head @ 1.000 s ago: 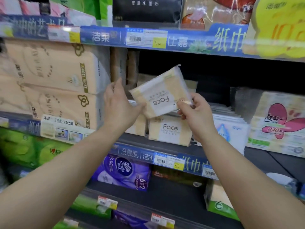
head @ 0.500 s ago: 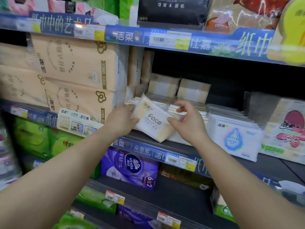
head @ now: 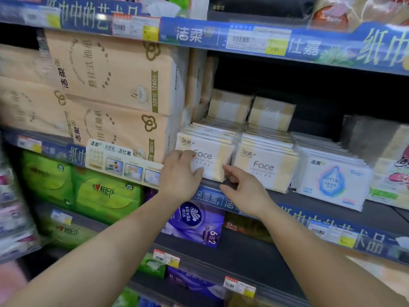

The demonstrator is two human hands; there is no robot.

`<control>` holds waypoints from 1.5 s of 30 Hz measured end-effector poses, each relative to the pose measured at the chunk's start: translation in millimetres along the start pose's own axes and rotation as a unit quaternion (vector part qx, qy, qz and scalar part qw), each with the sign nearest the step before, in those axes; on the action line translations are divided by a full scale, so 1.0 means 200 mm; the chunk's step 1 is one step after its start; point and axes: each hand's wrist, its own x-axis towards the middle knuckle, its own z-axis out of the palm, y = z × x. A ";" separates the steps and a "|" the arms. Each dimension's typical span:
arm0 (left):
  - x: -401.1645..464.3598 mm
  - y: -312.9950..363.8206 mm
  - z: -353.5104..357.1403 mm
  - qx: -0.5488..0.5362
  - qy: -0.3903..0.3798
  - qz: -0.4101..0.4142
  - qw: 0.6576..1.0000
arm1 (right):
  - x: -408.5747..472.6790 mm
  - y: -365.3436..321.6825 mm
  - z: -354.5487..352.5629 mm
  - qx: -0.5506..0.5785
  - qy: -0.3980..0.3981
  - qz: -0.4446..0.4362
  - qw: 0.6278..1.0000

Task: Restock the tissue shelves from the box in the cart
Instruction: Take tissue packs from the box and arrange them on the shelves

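Note:
A white and beige "Face" tissue pack (head: 212, 160) stands upright at the front of the left row of like packs on the middle shelf (head: 309, 201). My left hand (head: 179, 176) grips its left side, with the thumb on the front face. My right hand (head: 241, 191) has curled fingers at the pack's lower right corner, the index tip on its front. A second row of Face packs (head: 265, 169) stands right beside it. More Face packs (head: 250, 109) stand further back. The cart and box are out of view.
Large beige tissue bundles (head: 106, 91) fill the shelf to the left. White packs with a blue drop (head: 332, 182) stand to the right, then pink-flowered packs (head: 394, 169). Below are purple Vinda packs (head: 194, 222) and green packs (head: 88, 191). A blue price rail (head: 243, 38) runs overhead.
The Face pack came down from mid-air in both hands and now stands upright at the front of the left row. My view moved closer to the shelf.

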 end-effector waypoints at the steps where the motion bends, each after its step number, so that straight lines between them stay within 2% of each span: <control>1: 0.00 0.00 0.01 0.000 0.006 0.007 1.000 | 0.01 -0.01 0.01 -0.024 -0.006 -0.003 1.000; 4: -0.02 0.00 0.03 0.012 0.015 0.032 0.999 | 0.01 -0.01 0.03 -0.065 0.002 -0.004 0.998; 13: -0.12 0.21 0.01 0.038 -0.050 0.010 0.998 | -0.21 0.02 -0.11 -0.004 0.130 0.019 0.991; 15: -0.17 0.35 0.02 0.046 -0.080 0.025 0.995 | -0.32 0.10 -0.20 -0.011 0.146 0.041 0.988; 18: -0.32 0.63 0.10 0.048 -0.168 0.066 0.982 | -0.57 0.29 -0.37 -0.061 0.151 0.094 0.982; 21: -0.60 1.01 0.24 0.047 -0.260 0.137 0.955 | -0.99 0.55 -0.57 -0.141 0.168 0.162 0.962; 24: -0.97 1.43 0.37 0.023 -0.338 0.200 0.920 | -1.54 0.78 -0.80 -0.174 0.177 0.228 0.941; 30: -1.77 2.37 0.58 -0.047 -0.416 0.339 0.843 | -2.69 1.09 -1.23 -0.224 0.249 0.388 0.859; 34: -2.22 2.87 0.62 -0.079 -0.446 0.402 0.796 | -3.28 1.18 -1.43 -0.232 0.277 0.469 0.806; 40: -2.65 3.36 0.81 -0.100 -0.493 0.474 0.722 | -3.87 1.40 -1.58 -0.190 0.333 0.548 0.744; 45: -2.86 3.68 1.11 -0.127 -0.524 0.489 0.685 | -4.08 1.74 -1.70 -0.165 0.348 0.590 0.710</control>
